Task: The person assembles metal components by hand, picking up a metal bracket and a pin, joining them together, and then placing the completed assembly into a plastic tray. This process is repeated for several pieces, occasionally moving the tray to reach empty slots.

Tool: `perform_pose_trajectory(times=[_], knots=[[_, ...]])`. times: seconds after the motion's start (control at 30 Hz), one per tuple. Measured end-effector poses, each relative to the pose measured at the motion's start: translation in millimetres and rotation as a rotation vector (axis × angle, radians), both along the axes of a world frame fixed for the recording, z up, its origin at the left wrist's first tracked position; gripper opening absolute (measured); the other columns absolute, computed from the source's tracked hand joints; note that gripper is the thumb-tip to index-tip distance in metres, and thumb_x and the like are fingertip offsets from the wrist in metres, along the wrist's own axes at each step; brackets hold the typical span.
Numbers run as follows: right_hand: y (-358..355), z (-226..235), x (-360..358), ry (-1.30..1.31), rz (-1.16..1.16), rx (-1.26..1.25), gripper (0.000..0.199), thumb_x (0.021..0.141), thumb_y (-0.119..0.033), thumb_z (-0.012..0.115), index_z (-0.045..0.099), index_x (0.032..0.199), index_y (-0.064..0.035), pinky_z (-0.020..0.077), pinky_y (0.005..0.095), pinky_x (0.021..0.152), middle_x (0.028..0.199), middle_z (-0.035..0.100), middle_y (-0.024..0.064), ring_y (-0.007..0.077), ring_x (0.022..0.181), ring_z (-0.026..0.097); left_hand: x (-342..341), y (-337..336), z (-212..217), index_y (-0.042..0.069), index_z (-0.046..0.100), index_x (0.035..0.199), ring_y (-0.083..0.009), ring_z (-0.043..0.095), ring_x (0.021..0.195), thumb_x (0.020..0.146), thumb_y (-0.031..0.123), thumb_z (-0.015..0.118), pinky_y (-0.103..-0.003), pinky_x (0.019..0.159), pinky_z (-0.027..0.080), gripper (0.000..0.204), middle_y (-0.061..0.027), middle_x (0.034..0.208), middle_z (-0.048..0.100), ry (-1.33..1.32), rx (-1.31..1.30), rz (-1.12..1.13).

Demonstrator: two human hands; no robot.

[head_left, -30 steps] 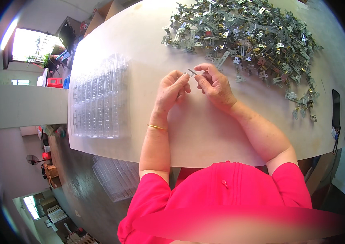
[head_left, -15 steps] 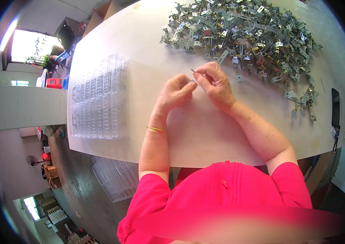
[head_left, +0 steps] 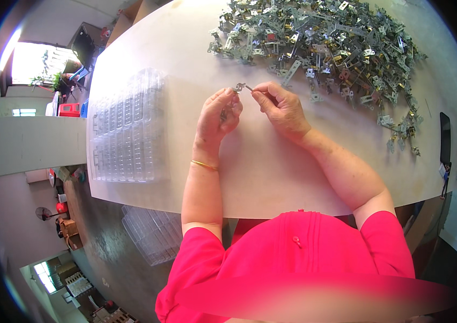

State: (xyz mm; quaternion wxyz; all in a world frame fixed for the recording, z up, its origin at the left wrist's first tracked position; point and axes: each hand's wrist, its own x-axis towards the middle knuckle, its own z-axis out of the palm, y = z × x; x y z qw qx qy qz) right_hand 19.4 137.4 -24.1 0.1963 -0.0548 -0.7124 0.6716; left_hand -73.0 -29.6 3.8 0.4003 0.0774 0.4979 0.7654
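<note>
My left hand [head_left: 217,119] is closed, its thumb and fingertips gripping a small metal bracket [head_left: 240,86] that sticks out toward the right. A bit of something metallic also shows between its curled fingers, too small to name. My right hand [head_left: 286,112] pinches a thin dark metal pin [head_left: 248,88] between thumb and forefinger. The pin's tip points left and meets or nearly meets the bracket; I cannot tell if they touch. Both hands are held over the pale table [head_left: 261,177], just short of a large heap of small metal brackets [head_left: 320,48].
Stacked clear plastic trays [head_left: 129,129] lie on the table's left side. More clear trays [head_left: 153,234] are below the table's front edge. A dark flat object [head_left: 444,137] lies at the right edge, and loose brackets [head_left: 401,129] trail from the heap toward it.
My left hand has turned upward and shifted slightly left, bringing the bracket into view. My right hand has drawn a little away from it, still pinching the pin.
</note>
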Motion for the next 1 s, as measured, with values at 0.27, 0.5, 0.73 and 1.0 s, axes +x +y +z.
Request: perform_pose_trajectory(times=[0.27, 0.5, 0.73, 1.0], knots=[[0.4, 2.9, 0.6, -0.019, -0.014, 0.040, 0.011, 0.095, -0.015, 0.067, 0.066, 0.100, -0.0047, 0.0449, 0.0257, 0.058, 0.072, 0.063, 0.0006, 0.0055, 0.063, 0.051, -0.8, -1.4, -3.9, 0.006, 0.058, 0.093, -0.0052, 0.030, 0.033, 0.104, 0.027, 0.049, -0.020, 0.032, 0.026, 0.025, -0.0072, 0.071, 0.060, 0.049, -0.016, -0.018], [1.2, 1.7, 0.9, -0.032, -0.003, 0.076, 0.011, 0.096, -0.014, 0.066, 0.065, 0.101, -0.0042, 0.0469, 0.0267, 0.059, 0.073, 0.064, 0.0030, 0.0077, 0.064, 0.055, 0.0, -2.7, -1.2, 0.007, 0.057, 0.092, -0.0046, 0.032, 0.034, 0.103, 0.025, 0.051, -0.019, 0.033, 0.025, 0.023, -0.0065, 0.069, 0.060, 0.160, -0.093, -0.012], [3.1, 10.5, 3.0, -0.095, 0.073, 0.007, 0.013, 0.099, -0.010, 0.057, 0.063, 0.109, -0.0046, 0.0500, 0.0275, 0.061, 0.075, 0.063, 0.0036, 0.0089, 0.065, 0.058, 6.3, 2.0, 7.3, 0.007, 0.057, 0.090, -0.0026, 0.033, 0.037, 0.100, 0.024, 0.057, -0.019, 0.035, 0.022, 0.020, -0.0047, 0.067, 0.059, 0.290, -0.266, -0.053], [14.8, 6.6, -1.9, -0.147, 0.350, -0.318, 0.020, 0.100, -0.009, 0.048, 0.064, 0.108, -0.0027, 0.0505, 0.0267, 0.073, 0.086, 0.064, 0.0012, 0.0098, 0.077, 0.058, 6.5, -1.2, 14.0, 0.005, 0.060, 0.093, -0.0014, 0.040, 0.044, 0.096, 0.028, 0.065, -0.018, 0.041, 0.026, 0.024, -0.0017, 0.067, 0.059, 0.280, -0.310, -0.151]])
